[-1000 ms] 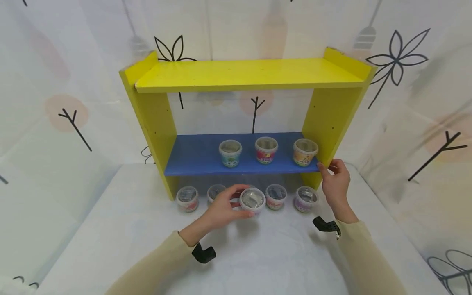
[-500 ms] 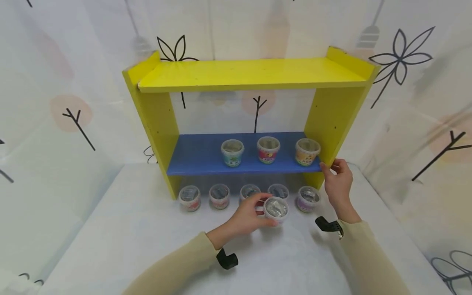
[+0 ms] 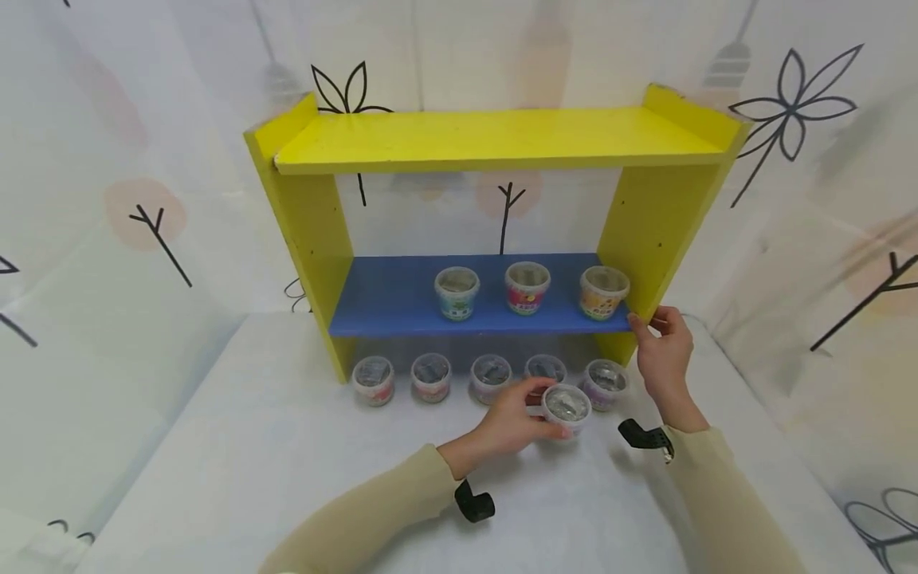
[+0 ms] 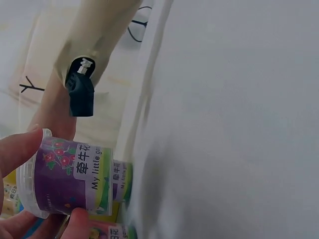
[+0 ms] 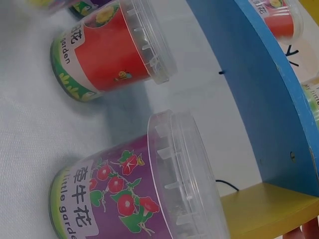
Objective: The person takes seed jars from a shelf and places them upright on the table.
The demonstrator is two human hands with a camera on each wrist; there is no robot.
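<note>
My left hand (image 3: 518, 418) grips a small plastic tub (image 3: 567, 405) with a clear lid, held in front of the row at the shelf's foot. In the left wrist view this tub (image 4: 72, 174) has a purple label with red flowers and the words "My little garden". My right hand (image 3: 663, 355) pinches the right end of the blue shelf board (image 3: 387, 299), thumb at its front edge. Just left of that hand stands another purple-labelled tub (image 3: 605, 384). In the right wrist view, a purple tub (image 5: 124, 194) and a red tub (image 5: 104, 55) stand close by.
A yellow shelf unit (image 3: 495, 139) stands at the back of the white table (image 3: 301, 446). On its blue board are a teal tub (image 3: 457, 293), a pink tub (image 3: 527, 288) and an orange tub (image 3: 604, 292). Several lidded tubs (image 3: 373, 381) line the table below.
My left hand has carried its tub rightward along the front of the lower row, from the middle to near the right end. The right hand keeps its hold on the shelf.
</note>
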